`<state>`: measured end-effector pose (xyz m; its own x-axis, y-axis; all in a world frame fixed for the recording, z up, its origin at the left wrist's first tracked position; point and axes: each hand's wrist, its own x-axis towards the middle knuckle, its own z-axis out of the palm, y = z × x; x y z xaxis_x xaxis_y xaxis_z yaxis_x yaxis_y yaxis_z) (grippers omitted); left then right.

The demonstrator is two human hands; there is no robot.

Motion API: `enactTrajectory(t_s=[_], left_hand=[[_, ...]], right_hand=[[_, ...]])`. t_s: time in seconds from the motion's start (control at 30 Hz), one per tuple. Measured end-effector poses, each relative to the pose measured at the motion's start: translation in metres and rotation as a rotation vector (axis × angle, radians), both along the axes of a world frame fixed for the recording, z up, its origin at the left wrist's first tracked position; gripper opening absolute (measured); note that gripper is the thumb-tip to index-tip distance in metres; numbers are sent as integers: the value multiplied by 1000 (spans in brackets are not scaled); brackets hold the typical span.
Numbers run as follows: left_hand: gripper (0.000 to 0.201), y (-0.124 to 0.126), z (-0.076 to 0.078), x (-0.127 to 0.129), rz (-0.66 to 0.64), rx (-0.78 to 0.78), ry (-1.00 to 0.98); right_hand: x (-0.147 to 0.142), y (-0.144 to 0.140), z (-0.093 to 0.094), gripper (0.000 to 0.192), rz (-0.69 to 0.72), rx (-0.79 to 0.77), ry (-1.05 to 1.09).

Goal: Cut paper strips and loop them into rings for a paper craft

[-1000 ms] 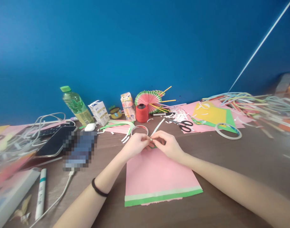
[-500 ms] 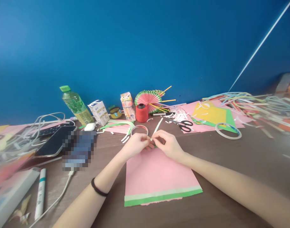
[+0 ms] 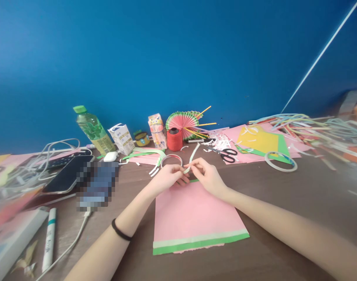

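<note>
My left hand [image 3: 166, 178] and my right hand [image 3: 207, 174] meet at the far edge of a pink paper sheet [image 3: 193, 212] with a green and pale band along its near edge. Both pinch a thin white paper strip [image 3: 193, 155], which curves up and away from my fingers toward the back. My left wrist wears a black band [image 3: 120, 232]. A small tape ring [image 3: 171, 159] lies just behind my left hand.
Behind stand a red thread spool [image 3: 174, 139], a paper fan [image 3: 182, 119], cartons, a green-capped bottle [image 3: 93, 130] and scissors [image 3: 228, 154]. Phones, cables and a white marker [image 3: 50, 239] lie left. Coloured sheets, a tape roll [image 3: 280, 161] and paper strips lie right.
The white strip has peeled up and now bends in a curve. My right hand has shifted slightly up and back, uncovering the sheet's far green edge.
</note>
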<state>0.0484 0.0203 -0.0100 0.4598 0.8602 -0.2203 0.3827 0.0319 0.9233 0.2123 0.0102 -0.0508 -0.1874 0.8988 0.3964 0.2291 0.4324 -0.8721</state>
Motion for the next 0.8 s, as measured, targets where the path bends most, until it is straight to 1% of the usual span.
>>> enactTrajectory(t_s=[0.1, 0.2, 0.23, 0.37, 0.47, 0.6, 0.7, 0.8], left_hand=[[24, -1, 1, 1, 13, -36, -5], [33, -1, 0, 1, -8, -24, 0], [31, -1, 0, 1, -20, -15, -4], [15, -1, -3, -1, -61, 18, -43], [9, 0, -5, -2, -67, 49, -41], [11, 0, -5, -3, -74, 76, -27], [17, 0, -2, -3, -77, 25, -32], [18, 0, 1, -3, -36, -19, -56]], right_hand=[[1, -1, 2, 12, -19, 40, -77], [1, -2, 2, 13, -15, 55, -85], [1, -2, 2, 14, -12, 56, -80], [1, -1, 0, 16, -15, 60, -79], [1, -1, 0, 16, -25, 65, -79], [1, -1, 2, 16, -24, 70, -71], [1, -2, 2, 16, -34, 77, -62], [1, -4, 3, 18, -18, 74, -58]])
